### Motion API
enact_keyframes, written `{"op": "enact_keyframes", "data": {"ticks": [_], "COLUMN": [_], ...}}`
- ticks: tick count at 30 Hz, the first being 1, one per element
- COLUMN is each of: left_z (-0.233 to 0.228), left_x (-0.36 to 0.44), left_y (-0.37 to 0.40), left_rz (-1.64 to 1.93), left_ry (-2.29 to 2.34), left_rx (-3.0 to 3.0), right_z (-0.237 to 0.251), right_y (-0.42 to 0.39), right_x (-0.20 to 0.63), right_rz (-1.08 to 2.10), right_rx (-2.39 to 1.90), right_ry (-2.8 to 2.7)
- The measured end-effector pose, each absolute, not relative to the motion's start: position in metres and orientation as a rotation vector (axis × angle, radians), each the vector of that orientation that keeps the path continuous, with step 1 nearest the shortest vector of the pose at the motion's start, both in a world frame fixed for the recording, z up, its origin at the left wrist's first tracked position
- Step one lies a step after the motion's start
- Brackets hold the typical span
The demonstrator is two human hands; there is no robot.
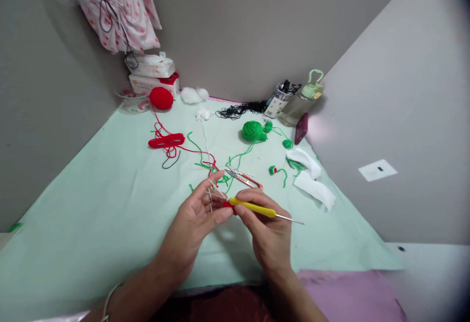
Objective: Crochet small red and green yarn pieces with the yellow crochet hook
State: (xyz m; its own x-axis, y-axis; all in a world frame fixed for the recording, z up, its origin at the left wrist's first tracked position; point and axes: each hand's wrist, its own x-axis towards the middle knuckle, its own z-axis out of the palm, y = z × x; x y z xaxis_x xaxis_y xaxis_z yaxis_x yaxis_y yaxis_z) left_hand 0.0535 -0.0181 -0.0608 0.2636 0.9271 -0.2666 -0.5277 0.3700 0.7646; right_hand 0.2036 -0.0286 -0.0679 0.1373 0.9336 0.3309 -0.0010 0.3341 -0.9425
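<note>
Head view: your left hand (196, 214) pinches a small red crochet piece (228, 205) above the tabletop (91, 204); your right hand's (264, 226) fingers grip the yellow crochet hook (257, 208). Keep the white yarn (211, 197) taut, and clear of the snips (244, 177).

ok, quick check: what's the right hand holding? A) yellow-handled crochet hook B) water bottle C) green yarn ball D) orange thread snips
A: the right hand grips the yellow-handled crochet hook, its metal shaft sticking out to the right, while the orange thread snips lie on the green table cover just beyond the hands, and the green yarn ball and water bottle sit farther back.
</note>
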Motion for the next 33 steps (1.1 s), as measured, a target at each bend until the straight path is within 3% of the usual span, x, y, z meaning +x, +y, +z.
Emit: {"op": "enact_keyframes", "data": {"ticks": [10,17,27,33], "left_z": [-0.053,-0.055,-0.056,-0.057], "left_x": [0.058,0.056,0.053,0.052], "left_y": [-0.019,-0.017,-0.015,-0.015], "left_rz": [1.035,1.090,1.039,1.026], "left_ry": [0.694,0.721,0.781,0.779], "left_rx": [0.370,0.542,0.622,0.647], "right_z": [-0.072,-0.080,-0.063,-0.070], "right_y": [-0.031,-0.031,-0.027,-0.026], "right_x": [0.202,0.211,0.209,0.212], "right_rz": [0.842,1.015,0.776,0.904], "right_rx": [-1.031,-0.931,-1.022,-0.949], "right_ry": [-1.276,-1.170,-1.324,-1.282]}}
